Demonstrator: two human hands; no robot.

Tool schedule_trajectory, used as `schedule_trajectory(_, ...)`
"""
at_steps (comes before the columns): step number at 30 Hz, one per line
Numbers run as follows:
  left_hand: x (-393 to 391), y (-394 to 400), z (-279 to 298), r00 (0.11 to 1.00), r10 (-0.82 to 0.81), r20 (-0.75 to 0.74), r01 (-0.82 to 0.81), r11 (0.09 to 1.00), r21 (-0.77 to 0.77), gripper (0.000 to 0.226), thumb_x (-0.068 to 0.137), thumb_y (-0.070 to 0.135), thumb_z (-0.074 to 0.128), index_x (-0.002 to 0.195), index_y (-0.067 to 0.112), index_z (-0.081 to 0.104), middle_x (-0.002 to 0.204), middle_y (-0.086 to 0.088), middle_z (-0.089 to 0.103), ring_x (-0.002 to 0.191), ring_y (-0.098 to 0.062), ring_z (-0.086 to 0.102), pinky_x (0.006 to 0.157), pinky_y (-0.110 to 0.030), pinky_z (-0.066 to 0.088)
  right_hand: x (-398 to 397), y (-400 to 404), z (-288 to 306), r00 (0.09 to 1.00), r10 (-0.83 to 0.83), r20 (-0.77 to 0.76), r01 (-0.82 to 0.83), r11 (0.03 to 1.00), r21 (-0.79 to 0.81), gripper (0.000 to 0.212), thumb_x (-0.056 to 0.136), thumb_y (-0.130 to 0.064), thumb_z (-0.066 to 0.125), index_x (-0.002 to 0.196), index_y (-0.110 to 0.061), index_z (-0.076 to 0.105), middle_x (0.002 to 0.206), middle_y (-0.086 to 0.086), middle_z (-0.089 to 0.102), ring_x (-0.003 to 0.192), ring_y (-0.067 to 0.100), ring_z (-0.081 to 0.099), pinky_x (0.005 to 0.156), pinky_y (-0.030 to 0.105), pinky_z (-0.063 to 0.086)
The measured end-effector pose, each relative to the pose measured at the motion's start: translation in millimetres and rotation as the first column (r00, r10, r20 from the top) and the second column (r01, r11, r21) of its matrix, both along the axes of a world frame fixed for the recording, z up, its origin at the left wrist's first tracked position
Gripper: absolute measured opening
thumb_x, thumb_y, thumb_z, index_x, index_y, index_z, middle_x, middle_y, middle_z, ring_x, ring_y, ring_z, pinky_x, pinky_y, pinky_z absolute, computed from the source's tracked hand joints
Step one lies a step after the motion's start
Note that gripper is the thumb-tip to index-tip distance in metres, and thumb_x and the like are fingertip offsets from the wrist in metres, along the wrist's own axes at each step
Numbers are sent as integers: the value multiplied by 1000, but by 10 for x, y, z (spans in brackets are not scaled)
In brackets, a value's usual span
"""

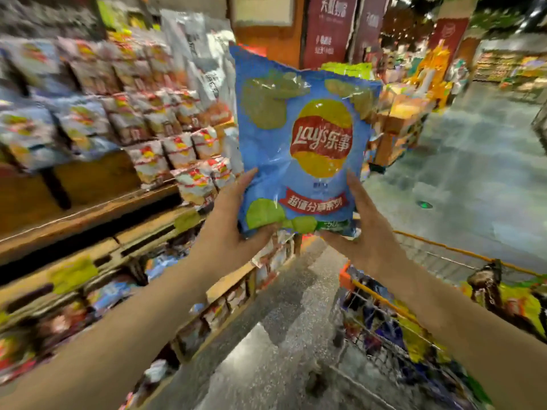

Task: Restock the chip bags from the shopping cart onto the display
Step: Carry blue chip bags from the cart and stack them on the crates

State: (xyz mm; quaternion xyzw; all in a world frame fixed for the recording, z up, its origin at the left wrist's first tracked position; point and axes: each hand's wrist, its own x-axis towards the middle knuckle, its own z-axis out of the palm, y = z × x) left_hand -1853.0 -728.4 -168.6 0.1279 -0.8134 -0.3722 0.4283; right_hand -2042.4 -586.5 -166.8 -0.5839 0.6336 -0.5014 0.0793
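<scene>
Hands lifting one blue chip bag (299, 143) upright in front of us.
Our left hand (233, 229) grips its lower left corner and our right hand (365, 229) its lower right, fingers curled around the edges. We hold it in the aisle between the display (97, 199) on our left and the shopping cart (384, 306) at lower right.

A blue Lay's chip bag (302, 137) stands upright in mid-air, front facing the camera, gripped at its bottom corners. On the left, the wooden display (97, 208) carries tiers of blurred chip bags; at lower right, the orange-railed shopping cart (384, 306) holds more bags.
</scene>
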Motion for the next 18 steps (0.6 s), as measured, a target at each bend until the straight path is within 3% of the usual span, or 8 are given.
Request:
schedule_trajectory(2, 362, 160, -37, 993, 116, 30, -114, 992, -50, 73, 82, 44, 69, 139, 42, 23, 142, 0, 38, 128, -14, 45, 100, -36, 46, 229, 58, 2, 996, 63, -63, -62, 998, 22, 96, 82, -8, 71, 138, -53, 7, 154, -4, 25, 130, 7, 42, 94, 16, 47)
schedule_trajectory(4, 794, 458, -63, 973, 229, 24, -228, 972, -60, 74, 78, 49, 64, 139, 41, 23, 139, 13, 37, 127, -9, 44, 100, -25, 45, 541, 166, 55, 984, 172, -50, -170, 984, 45, 96, 82, -11, 71, 138, -54, 7, 157, -6, 20, 136, 5, 35, 96, 9, 42)
schedule_trajectory(6, 1136, 789, -86, 953, 302, 16, -303, 953, 14, 73, 74, 51, 62, 134, 45, 21, 137, 17, 37, 126, -6, 45, 99, -25, 45, 829, 295, 96, 961, 277, -11, -276, 960, 46, 92, 80, -17, 71, 139, -51, 10, 155, -7, 23, 136, 6, 35, 101, 20, 43)
schedule_trajectory(8, 1481, 1140, -150, 926, 377, 30, -378, 923, 69, 73, 74, 47, 63, 135, 44, 22, 140, 4, 40, 128, -13, 46, 101, -39, 46, 1118, 424, 97, 920, 388, -54, -385, 921, 67, 89, 75, -27, 69, 140, -45, 11, 149, -16, 27, 134, 2, 36, 105, 29, 41)
schedule_trajectory(11, 2014, 1621, -241, 880, 470, 65, -474, 871, 129, 75, 78, 38, 67, 140, 38, 26, 143, -2, 38, 128, -13, 46, 98, -44, 48, 1554, 590, 67, 892, 449, -54, -435, 885, 166, 92, 74, -36, 75, 130, -63, 7, 129, -43, 25, 120, -23, 31, 107, 21, 36)
schedule_trajectory(12, 2184, 1748, -252, 864, 498, 71, -502, 852, 149, 77, 77, 39, 68, 141, 39, 26, 144, 0, 38, 128, -13, 47, 96, -43, 49, 1706, 638, 56, 878, 479, -26, -467, 866, 180, 93, 73, -34, 76, 129, -67, 9, 128, -45, 25, 119, -22, 34, 106, 24, 39)
schedule_trajectory(15, 2609, 2037, -165, 815, 574, 73, -577, 795, 190, 73, 76, 47, 71, 136, 50, 30, 143, 3, 40, 126, -14, 49, 97, -44, 49, 2131, 713, 38, 834, 550, 48, -550, 819, 162, 98, 72, -25, 77, 128, -75, 13, 136, -33, 33, 126, -1, 44, 101, 42, 47)
schedule_trajectory(18, 2990, 2233, -86, 786, 615, 64, -612, 760, 218, 70, 75, 40, 72, 130, 50, 30, 140, 6, 43, 121, -7, 53, 95, -32, 51, 2541, 755, 63, 806, 592, -2, -581, 793, 184, 98, 76, -24, 77, 133, -67, 9, 139, -22, 37, 124, 1, 46, 100, 41, 48)
